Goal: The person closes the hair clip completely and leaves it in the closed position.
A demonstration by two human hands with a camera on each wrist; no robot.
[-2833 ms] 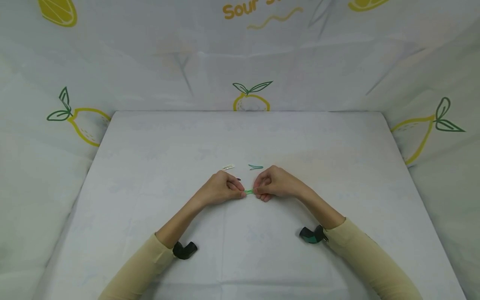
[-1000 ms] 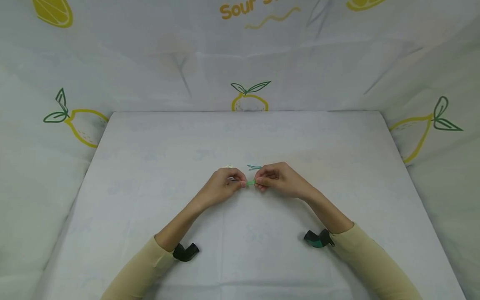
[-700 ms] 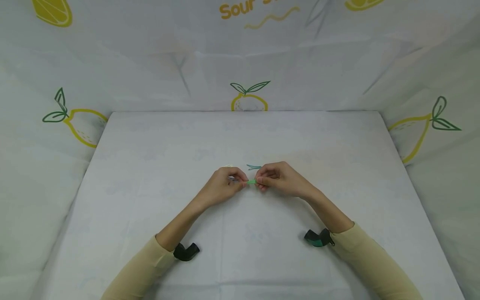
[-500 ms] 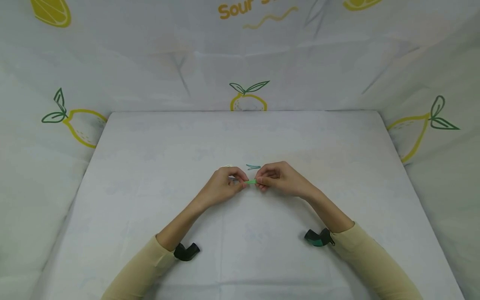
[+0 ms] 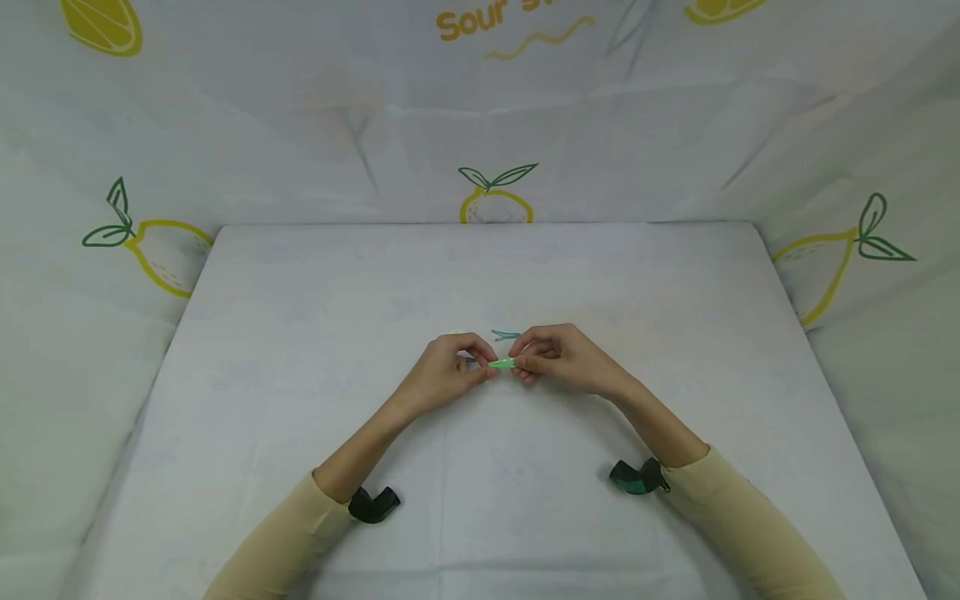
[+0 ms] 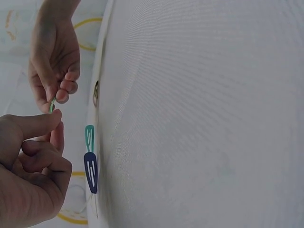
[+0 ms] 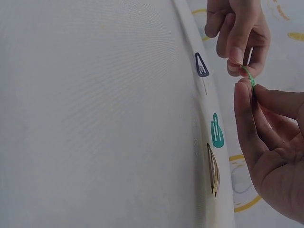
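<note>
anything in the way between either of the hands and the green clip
Nothing visible. The left hand and right hand both pinch the green clip directly, at opposite ends. The teal clip and dark blue clip lie on the table, apart from it.

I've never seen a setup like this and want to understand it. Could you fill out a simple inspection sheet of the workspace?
Surface: white table, with faint creases.
Job's things: green clip, held above the table.
Clutter: navy clip, teal clip and brownish clip lie on the table; a pale item is mostly hidden behind the left hand.
Hands: the left hand and right hand pinch opposite ends of the green clip.
Cables: nothing seen; a black device sits at each wrist.
Surroundings: white sheeting with lemon prints and partly cut-off lettering.
</note>
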